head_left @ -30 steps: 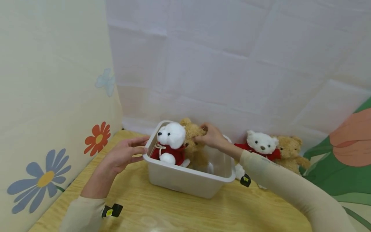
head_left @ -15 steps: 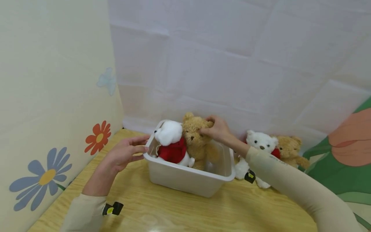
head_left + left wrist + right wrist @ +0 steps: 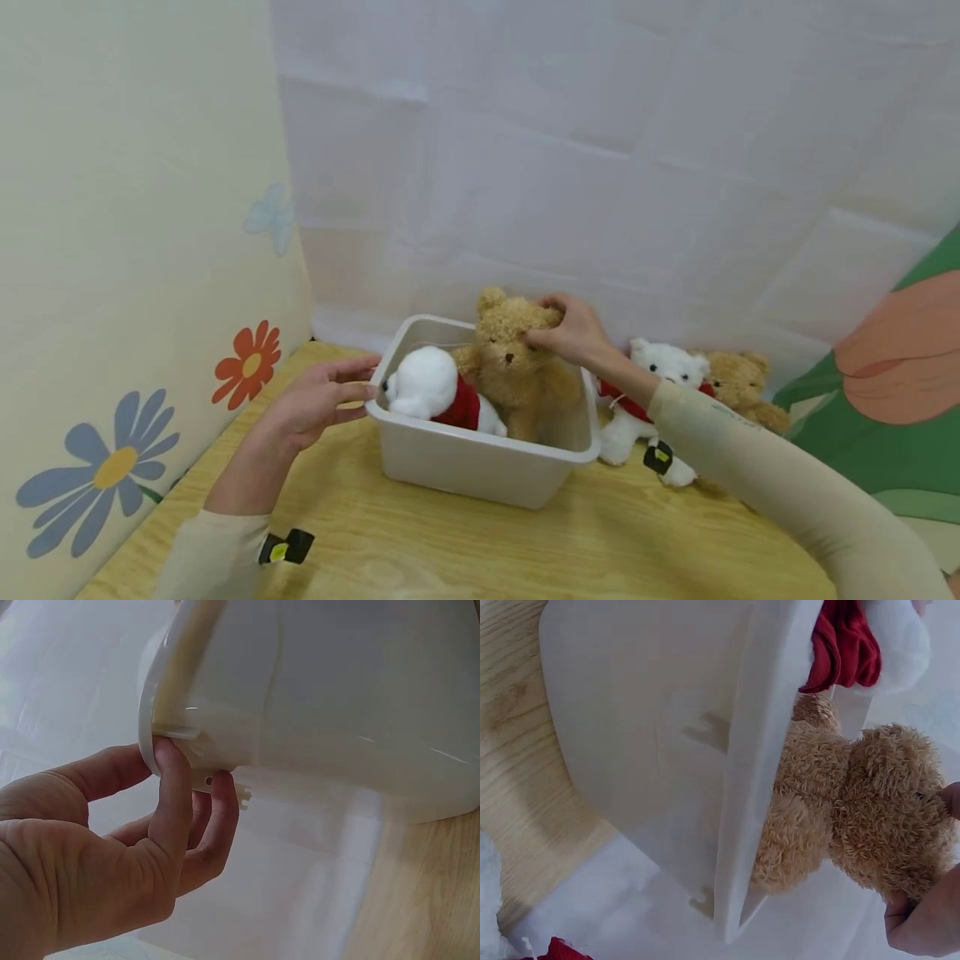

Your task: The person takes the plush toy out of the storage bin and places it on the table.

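Note:
A light-coloured plastic bin (image 3: 480,467) stands on the table in the head view. My left hand (image 3: 318,408) holds its left rim; in the left wrist view the fingertips (image 3: 172,761) pinch the rim's edge. Inside the bin a brown teddy bear (image 3: 513,358) sits upright, facing the head camera. My right hand (image 3: 573,333) grips the side of its head at the ear. Left of it a white plush toy (image 3: 427,379) in a red top leans toward the bin's left wall, its face turned away. The right wrist view shows the brown fur (image 3: 889,802) between thumb and finger.
Right of the bin, a white plush bear (image 3: 663,362) in red and another brown teddy bear (image 3: 738,383) sit against the white cloth wall (image 3: 562,167). My right sleeve partly covers them. The wooden table (image 3: 420,542) reaches toward me; a flower-print panel (image 3: 150,292) borders it on the left.
The white plush toy has tipped over to the left and sunk lower in the bin. The brown teddy bear has shifted right and come round to face the camera, my right hand moving with it.

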`<action>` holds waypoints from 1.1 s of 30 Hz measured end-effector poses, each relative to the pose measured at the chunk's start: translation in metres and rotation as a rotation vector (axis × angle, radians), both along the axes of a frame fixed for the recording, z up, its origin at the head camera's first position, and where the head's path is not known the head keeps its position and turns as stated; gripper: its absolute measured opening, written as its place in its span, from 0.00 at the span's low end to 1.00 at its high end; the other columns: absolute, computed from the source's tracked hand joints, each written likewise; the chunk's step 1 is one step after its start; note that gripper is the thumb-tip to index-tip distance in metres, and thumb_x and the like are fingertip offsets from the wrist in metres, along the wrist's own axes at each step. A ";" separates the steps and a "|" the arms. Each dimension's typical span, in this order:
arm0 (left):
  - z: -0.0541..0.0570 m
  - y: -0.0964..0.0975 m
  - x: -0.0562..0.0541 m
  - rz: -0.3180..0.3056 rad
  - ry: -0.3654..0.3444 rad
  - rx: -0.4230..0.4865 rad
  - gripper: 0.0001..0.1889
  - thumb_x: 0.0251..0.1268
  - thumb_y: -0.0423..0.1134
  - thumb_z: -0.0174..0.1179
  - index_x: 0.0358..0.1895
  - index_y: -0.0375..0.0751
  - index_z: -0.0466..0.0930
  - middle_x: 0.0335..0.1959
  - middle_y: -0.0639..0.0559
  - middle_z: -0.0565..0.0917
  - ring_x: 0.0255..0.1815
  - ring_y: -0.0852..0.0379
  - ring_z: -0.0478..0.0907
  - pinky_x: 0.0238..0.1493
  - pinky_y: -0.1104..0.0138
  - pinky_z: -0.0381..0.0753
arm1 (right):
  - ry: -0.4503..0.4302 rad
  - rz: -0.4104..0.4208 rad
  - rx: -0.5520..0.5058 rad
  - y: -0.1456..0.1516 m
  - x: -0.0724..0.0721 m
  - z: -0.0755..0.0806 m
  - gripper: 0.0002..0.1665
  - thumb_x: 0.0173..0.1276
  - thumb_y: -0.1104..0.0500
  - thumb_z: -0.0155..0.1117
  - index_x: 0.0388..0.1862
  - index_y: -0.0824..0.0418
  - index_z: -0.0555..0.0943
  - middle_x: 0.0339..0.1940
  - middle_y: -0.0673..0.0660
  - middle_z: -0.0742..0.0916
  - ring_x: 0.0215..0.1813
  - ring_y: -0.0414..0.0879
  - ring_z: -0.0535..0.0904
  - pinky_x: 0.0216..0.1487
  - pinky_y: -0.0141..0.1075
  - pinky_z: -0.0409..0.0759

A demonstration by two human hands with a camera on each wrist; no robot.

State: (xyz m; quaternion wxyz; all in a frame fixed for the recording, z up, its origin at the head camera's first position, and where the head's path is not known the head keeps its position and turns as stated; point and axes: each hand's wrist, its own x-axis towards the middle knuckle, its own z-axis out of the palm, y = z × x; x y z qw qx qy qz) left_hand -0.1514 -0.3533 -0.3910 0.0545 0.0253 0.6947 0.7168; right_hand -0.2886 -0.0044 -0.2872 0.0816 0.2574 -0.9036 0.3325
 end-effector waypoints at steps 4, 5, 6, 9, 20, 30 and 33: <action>0.001 -0.002 0.000 -0.006 0.016 -0.024 0.31 0.75 0.32 0.59 0.77 0.32 0.61 0.72 0.32 0.66 0.65 0.43 0.72 0.59 0.53 0.79 | 0.054 0.041 -0.013 0.005 0.001 0.006 0.32 0.53 0.55 0.82 0.56 0.63 0.82 0.52 0.58 0.86 0.52 0.53 0.79 0.52 0.48 0.77; 0.001 -0.002 0.000 -0.007 0.018 -0.027 0.32 0.75 0.33 0.59 0.77 0.32 0.61 0.72 0.32 0.66 0.64 0.43 0.73 0.59 0.53 0.79 | 0.066 0.052 -0.016 0.006 0.001 0.007 0.32 0.53 0.55 0.82 0.56 0.63 0.82 0.52 0.58 0.86 0.51 0.53 0.80 0.52 0.48 0.77; 0.000 -0.003 0.000 -0.004 0.016 -0.029 0.32 0.74 0.33 0.60 0.77 0.32 0.62 0.72 0.33 0.66 0.63 0.44 0.73 0.58 0.53 0.79 | 0.077 0.062 -0.017 0.007 0.001 0.008 0.32 0.53 0.55 0.82 0.56 0.62 0.82 0.51 0.58 0.86 0.51 0.53 0.80 0.51 0.47 0.77; -0.001 -0.003 -0.001 -0.003 0.020 -0.024 0.32 0.74 0.33 0.60 0.77 0.31 0.62 0.71 0.32 0.67 0.62 0.45 0.74 0.58 0.54 0.80 | 0.092 0.085 -0.023 0.010 0.001 0.010 0.31 0.54 0.55 0.82 0.56 0.62 0.82 0.52 0.57 0.86 0.50 0.51 0.79 0.50 0.46 0.77; 0.000 -0.008 -0.001 0.005 0.027 -0.036 0.31 0.73 0.33 0.60 0.76 0.30 0.63 0.72 0.32 0.67 0.60 0.47 0.76 0.57 0.54 0.80 | 0.131 0.071 -0.062 0.025 0.006 0.038 0.30 0.57 0.57 0.80 0.58 0.61 0.81 0.53 0.57 0.84 0.40 0.49 0.76 0.39 0.41 0.75; -0.001 -0.040 0.006 0.011 0.033 -0.070 0.32 0.75 0.38 0.61 0.77 0.33 0.63 0.73 0.34 0.66 0.59 0.49 0.78 0.55 0.57 0.81 | 0.230 -0.008 -0.253 0.046 0.010 0.083 0.31 0.60 0.53 0.79 0.61 0.59 0.80 0.50 0.55 0.83 0.38 0.49 0.77 0.36 0.38 0.77; -0.004 -0.051 0.010 0.027 0.034 -0.081 0.33 0.74 0.38 0.62 0.77 0.32 0.62 0.72 0.35 0.68 0.57 0.51 0.79 0.54 0.58 0.82 | 0.243 -0.021 -0.321 0.056 0.012 0.099 0.30 0.60 0.54 0.80 0.60 0.58 0.81 0.47 0.55 0.84 0.39 0.49 0.79 0.31 0.34 0.77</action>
